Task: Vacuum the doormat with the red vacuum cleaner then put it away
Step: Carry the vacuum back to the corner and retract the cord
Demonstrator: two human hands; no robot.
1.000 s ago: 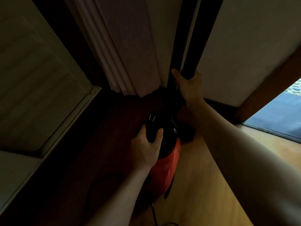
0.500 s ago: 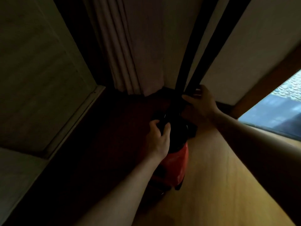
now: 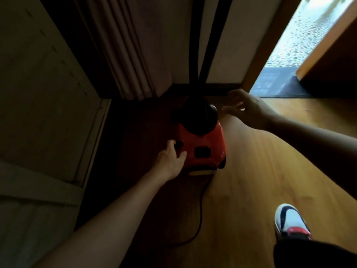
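The left hand [image 3: 172,159] lies against the near-left edge of the red vacuum cleaner [image 3: 202,149], fingers bent beside a dark knob; in the dim light it cannot be told whether it grips or merely touches. The right hand [image 3: 249,109] hovers just right of the machine's black top, fingers spread, holding nothing. The cleaner stands on the wooden floor [image 3: 270,161] in the far corner by the wall [image 3: 241,26], its black tubes [image 3: 195,45] rising upright. Its shell looks rigid and smooth, probably fairly heavy and apt to tip; the black top seems the surest hold, with a hand steadying the tubes. A curtain [image 3: 123,45] hangs close on the left, the cord [image 3: 200,209] trails nearward and could catch the shoe [image 3: 289,221], and the doormat [image 3: 274,84] lies in the doorway, far right.
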